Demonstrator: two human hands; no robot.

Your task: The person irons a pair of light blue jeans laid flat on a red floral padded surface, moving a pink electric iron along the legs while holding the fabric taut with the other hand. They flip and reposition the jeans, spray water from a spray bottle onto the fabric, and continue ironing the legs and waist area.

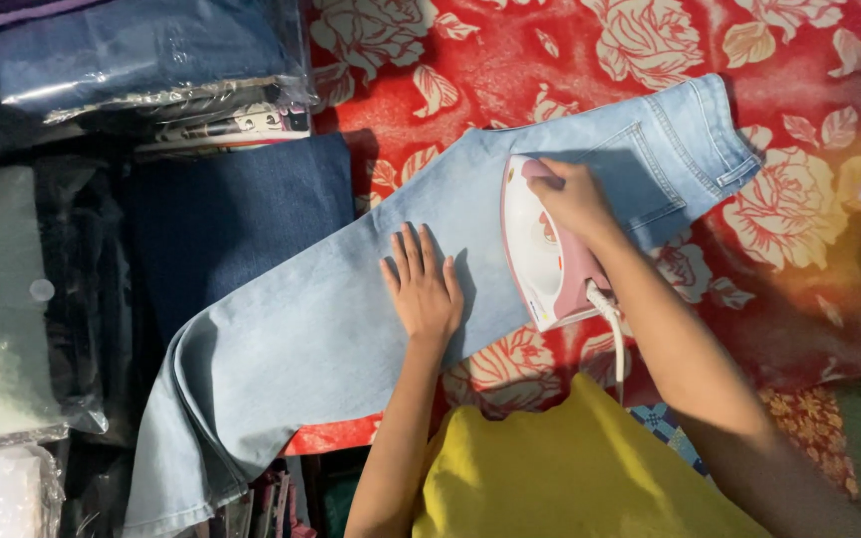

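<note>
On the red floral blanket (590, 60), a pair of light blue jeans (331, 329) lies flat while being ironed.

Jeans run diagonally, waistband at upper right by the back pocket (650, 169), leg hems hanging off the lower left edge. Right hand (570, 194) is closed around the handle of the pink and white electric iron (545, 249), which sits soleplate-down on the seat area. Left hand (423, 284) lies open, fingers spread, palm pressed on the thigh just beside the iron. For a good pass, judged from this layout: hold the denim taut, keep the flat hand clear of the soleplate, and mind the white cord (612, 339). Folded dark denim (241, 214) and bagged garments (142, 55) sit at left.
</note>
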